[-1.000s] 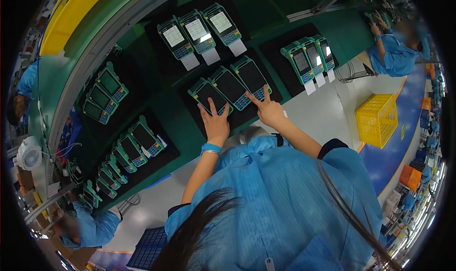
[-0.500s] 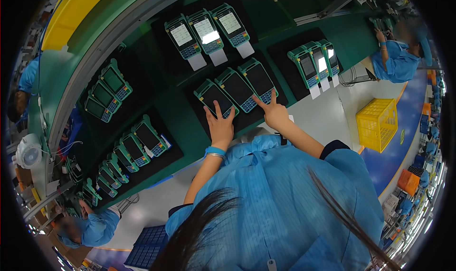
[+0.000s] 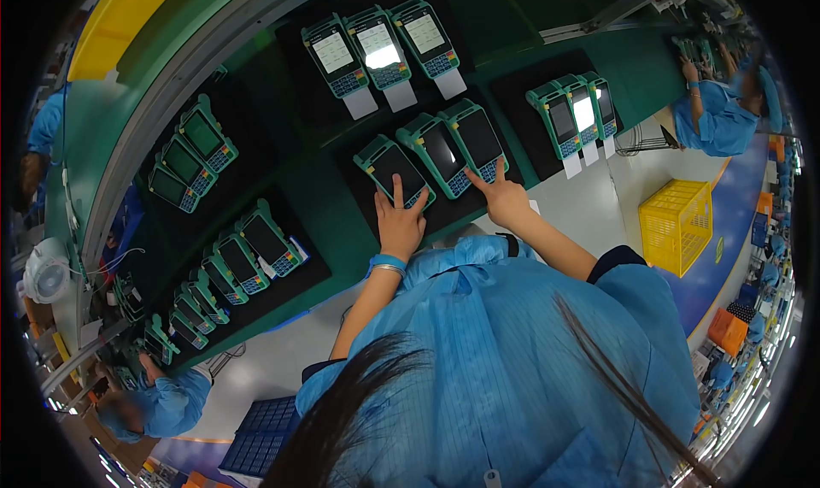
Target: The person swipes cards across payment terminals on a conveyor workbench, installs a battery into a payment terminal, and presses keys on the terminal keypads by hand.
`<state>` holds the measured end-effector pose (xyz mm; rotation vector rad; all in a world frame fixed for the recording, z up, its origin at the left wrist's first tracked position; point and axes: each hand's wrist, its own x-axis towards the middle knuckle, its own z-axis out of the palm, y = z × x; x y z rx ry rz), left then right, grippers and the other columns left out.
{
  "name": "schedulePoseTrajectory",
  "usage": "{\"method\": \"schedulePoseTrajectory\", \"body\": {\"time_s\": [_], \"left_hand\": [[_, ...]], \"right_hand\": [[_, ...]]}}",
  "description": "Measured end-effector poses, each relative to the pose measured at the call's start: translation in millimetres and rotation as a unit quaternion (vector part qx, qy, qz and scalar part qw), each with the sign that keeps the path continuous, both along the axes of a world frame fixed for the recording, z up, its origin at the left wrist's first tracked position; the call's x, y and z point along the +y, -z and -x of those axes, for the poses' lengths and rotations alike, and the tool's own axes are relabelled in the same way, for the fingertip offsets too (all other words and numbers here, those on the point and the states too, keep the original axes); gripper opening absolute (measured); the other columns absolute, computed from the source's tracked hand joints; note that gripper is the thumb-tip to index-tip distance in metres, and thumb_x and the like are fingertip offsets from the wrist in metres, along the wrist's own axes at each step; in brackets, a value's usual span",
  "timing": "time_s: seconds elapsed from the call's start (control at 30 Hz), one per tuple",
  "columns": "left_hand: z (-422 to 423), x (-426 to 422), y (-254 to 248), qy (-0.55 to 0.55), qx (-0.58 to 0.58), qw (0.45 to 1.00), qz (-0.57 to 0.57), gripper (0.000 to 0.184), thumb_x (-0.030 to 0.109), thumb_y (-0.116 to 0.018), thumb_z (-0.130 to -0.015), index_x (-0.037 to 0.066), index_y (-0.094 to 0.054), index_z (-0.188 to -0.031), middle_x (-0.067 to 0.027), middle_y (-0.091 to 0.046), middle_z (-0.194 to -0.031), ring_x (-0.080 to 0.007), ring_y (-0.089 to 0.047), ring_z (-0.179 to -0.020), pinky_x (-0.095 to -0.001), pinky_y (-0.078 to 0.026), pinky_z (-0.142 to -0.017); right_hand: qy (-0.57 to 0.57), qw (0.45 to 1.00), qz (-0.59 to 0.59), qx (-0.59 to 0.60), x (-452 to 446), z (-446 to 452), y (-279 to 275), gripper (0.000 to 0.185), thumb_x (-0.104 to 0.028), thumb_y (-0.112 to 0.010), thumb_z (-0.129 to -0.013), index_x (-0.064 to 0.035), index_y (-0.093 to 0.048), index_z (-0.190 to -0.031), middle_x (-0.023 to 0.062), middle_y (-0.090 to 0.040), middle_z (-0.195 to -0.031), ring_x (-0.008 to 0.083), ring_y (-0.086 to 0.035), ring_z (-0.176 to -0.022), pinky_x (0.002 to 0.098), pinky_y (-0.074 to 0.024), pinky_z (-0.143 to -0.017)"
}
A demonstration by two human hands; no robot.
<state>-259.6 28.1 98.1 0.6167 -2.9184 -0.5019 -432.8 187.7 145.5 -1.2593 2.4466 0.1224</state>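
Tapping or resting, can't tell which: the worker's left hand (image 3: 400,227) is spread, fingers over the screen and keys of the left card machine (image 3: 389,163); the right hand (image 3: 507,201) points two fingers, one at the keypad of the middle card machine (image 3: 432,146), one at that of the right card machine (image 3: 475,134). Neither hand grips anything. All three lie on a black mat (image 3: 465,209) at the counter's (image 3: 318,185) near edge. Progress: these screens look dark, bar a bright spot on the middle one, glow or glare unclear; no slips show. Farther from that edge, the back trio (image 3: 376,50) has lit screens and white slips (image 3: 400,97), so probably further along. Toward the right end, the side trio (image 3: 581,110) has slips too, middle screen bright.
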Motion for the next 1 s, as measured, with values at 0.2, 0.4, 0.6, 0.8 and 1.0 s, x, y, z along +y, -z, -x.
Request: {"method": "schedulePoseTrajectory", "body": {"time_s": [0.2, 0.4, 0.6, 0.8, 1.0], "left_hand": [[-0.7, -2.4, 6.1, 0.011, 0.009, 1.000, -0.018, 0.054, 0.020, -0.063, -0.073, 0.030, -0.053, -0.125, -0.0198, -0.015, -0.151, -0.0576, -0.027, -0.124, -0.0571, -0.023, -0.107], [-0.1, -1.9, 4.9, 0.013, 0.006, 1.000, -0.017, 0.054, 0.021, -0.064, -0.072, 0.029, -0.054, -0.124, -0.0211, -0.014, -0.151, -0.0578, -0.028, -0.123, -0.0573, -0.022, -0.107], [-0.1, -1.5, 6.0, 0.012, -0.002, 1.000, -0.025, 0.055, 0.022, -0.065, -0.072, 0.029, -0.053, -0.125, -0.0221, -0.015, -0.150, -0.0581, -0.026, -0.124, -0.0573, -0.021, -0.107], [0.3, -2.2, 6.9, 0.016, 0.002, 1.000, -0.021, 0.055, 0.023, -0.064, -0.072, 0.030, -0.053, -0.125, -0.0229, -0.016, -0.150, -0.0592, -0.026, -0.122, -0.0576, -0.021, -0.107], [1.0, -2.5, 8.1, 0.017, -0.001, 1.000, -0.014, 0.055, 0.024, -0.064, -0.072, 0.030, -0.052, -0.126, -0.0228, -0.015, -0.150, -0.0595, -0.026, -0.122, -0.0582, -0.021, -0.106]], "right_hand": [[0.017, 1.000, -0.019, -0.009, -3.4, -0.1, 1.3, 0.075, -0.009, -0.056, -0.077, -0.0372, -0.031, -0.142, 0.0410, -0.023, -0.136, 0.0335, -0.066, -0.070, 0.0373, -0.0540, -0.064], [0.035, 0.997, -0.050, -0.041, -6.1, 0.4, -2.1, 0.076, -0.010, -0.056, -0.077, -0.0394, -0.029, -0.142, 0.0399, -0.015, -0.141, 0.0345, -0.066, -0.073, 0.0379, -0.0539, -0.069], [0.080, 0.993, -0.044, -0.073, -7.7, -2.6, -3.5, 0.078, -0.014, -0.059, -0.076, -0.0412, -0.028, -0.142, 0.0396, -0.011, -0.142, 0.0362, -0.067, -0.077, 0.0388, -0.0537, -0.072], [0.084, 0.992, -0.044, -0.084, -7.8, -0.2, -3.6, 0.078, -0.014, -0.059, -0.074, -0.0411, -0.029, -0.141, 0.0396, -0.009, -0.142, 0.0375, -0.066, -0.079, 0.0396, -0.0535, -0.073], [0.094, 0.991, -0.055, -0.082, -10.4, -2.8, -6.9, 0.081, -0.012, -0.060, -0.073, -0.0417, -0.028, -0.142, 0.0384, -0.008, -0.143, 0.0371, -0.066, -0.080, 0.0391, -0.0535, -0.074]]}}
